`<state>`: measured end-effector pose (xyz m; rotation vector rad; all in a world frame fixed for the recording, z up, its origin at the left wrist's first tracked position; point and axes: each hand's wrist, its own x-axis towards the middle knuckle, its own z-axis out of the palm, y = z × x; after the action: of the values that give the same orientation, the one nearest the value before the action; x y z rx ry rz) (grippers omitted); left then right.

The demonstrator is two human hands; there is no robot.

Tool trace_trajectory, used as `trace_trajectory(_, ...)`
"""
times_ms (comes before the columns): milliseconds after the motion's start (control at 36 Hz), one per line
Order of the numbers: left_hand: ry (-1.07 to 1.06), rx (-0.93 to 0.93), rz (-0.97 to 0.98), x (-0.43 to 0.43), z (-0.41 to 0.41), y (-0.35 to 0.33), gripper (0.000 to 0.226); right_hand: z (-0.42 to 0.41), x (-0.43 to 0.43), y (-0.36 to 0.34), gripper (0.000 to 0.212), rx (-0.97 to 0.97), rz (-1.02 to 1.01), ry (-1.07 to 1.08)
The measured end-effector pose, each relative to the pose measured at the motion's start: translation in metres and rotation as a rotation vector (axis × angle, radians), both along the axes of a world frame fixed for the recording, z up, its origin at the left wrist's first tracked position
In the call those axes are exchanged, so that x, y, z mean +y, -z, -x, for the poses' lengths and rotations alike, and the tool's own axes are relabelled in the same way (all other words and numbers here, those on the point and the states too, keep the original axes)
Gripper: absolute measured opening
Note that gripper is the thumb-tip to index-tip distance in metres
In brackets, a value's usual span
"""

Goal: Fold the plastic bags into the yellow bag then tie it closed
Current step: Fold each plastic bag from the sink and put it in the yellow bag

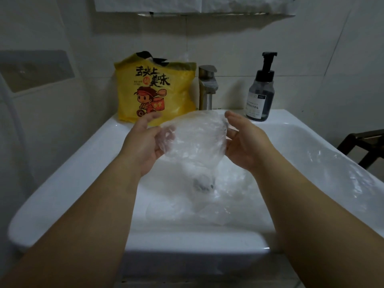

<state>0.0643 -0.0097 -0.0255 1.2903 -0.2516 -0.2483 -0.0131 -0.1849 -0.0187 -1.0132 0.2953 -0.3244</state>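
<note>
Currently, at the sink (62,173):

- Clear bag (193,136): crumpled, held in the air above the basin, between both hands.
- Left hand (143,142): grips the bag's 9 o'clock edge, thumb raised, fingers curled behind the plastic.
- Right hand (245,144): grips the 3 o'clock edge, thumb on top, fingers tucked behind.
- Yellow bag (153,88): upright on the back rim at 11 o'clock, printed with a cartoon figure, with dark and clear plastic showing at its top.
- Tap (207,88): 12 o'clock, just beside the yellow bag.
- Soap bottle (260,90): 1 o'clock, on the rim.
- Second bag (342,173): clear, draped over the rim at 3 o'clock.
- Loose plastic (209,200): clear, lying in the basin, over the drain (202,182).
- Stool (361,146): dark, beyond the rim at 3 o'clock.
</note>
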Motion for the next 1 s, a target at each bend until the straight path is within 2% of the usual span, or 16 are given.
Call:
trace_trajectory(111,0.002,0.014,-0.018,0.001,-0.003,0.000,0.034,0.000,0.002,0.000,0.030,0.009,0.077,-0.095)
trace_trajectory(194,0.010,0.075,0.027,0.001,-0.004,-0.001,0.028,-0.002,0.003,0.003,0.019,0.012,0.166,-0.123)
trace_trajectory(250,0.015,0.062,0.029,0.000,-0.003,0.000,0.021,-0.002,0.001,0.004,0.028,0.035,0.247,-0.118)
trace_trajectory(333,-0.049,-0.145,-0.214,0.000,-0.003,0.004,0.021,-0.002,-0.003,0.006,0.060,0.093,0.328,-0.128)
trace_trajectory(417,-0.111,-0.347,-0.418,0.002,-0.003,0.011,0.032,0.000,-0.004,0.009,0.068,0.240,0.697,-0.065)
trace_trajectory(472,-0.168,-0.437,-0.503,0.004,-0.005,0.014,0.030,0.000,-0.003,0.010,0.065,0.297,0.911,-0.044)
trace_trajectory(556,-0.245,-0.551,-0.610,0.006,-0.008,0.016,0.017,0.002,-0.005,0.011,0.049,0.301,1.017,-0.020)
trace_trajectory(639,-0.262,-0.597,-0.638,0.007,-0.009,0.016,0.005,0.005,-0.004,0.010,0.026,0.305,1.126,0.038)
trace_trajectory(694,-0.233,-0.509,-0.589,0.006,-0.008,0.014,0.007,0.005,-0.003,0.008,0.020,0.267,1.079,0.064)
trace_trajectory(722,-0.199,-0.427,-0.536,0.005,-0.008,0.012,0.008,0.005,-0.002,0.007,0.017,0.234,0.989,0.066)
trace_trajectory(778,-0.121,-0.291,-0.391,0.003,-0.008,0.008,0.005,0.004,-0.001,0.001,0.009,0.154,0.707,0.066)
trace_trajectory(861,-0.013,-0.158,-0.146,0.002,-0.007,0.004,0.005,0.007,0.004,-0.007,0.016,0.045,0.374,0.086)
trace_trajectory(917,0.007,-0.168,-0.124,0.003,-0.008,0.004,0.006,0.009,0.006,-0.009,0.017,0.014,0.356,0.154)
trace_trajectory(1000,-0.059,-0.248,-0.226,0.004,-0.009,0.008,0.018,0.010,0.004,-0.006,0.013,0.024,0.529,0.243)
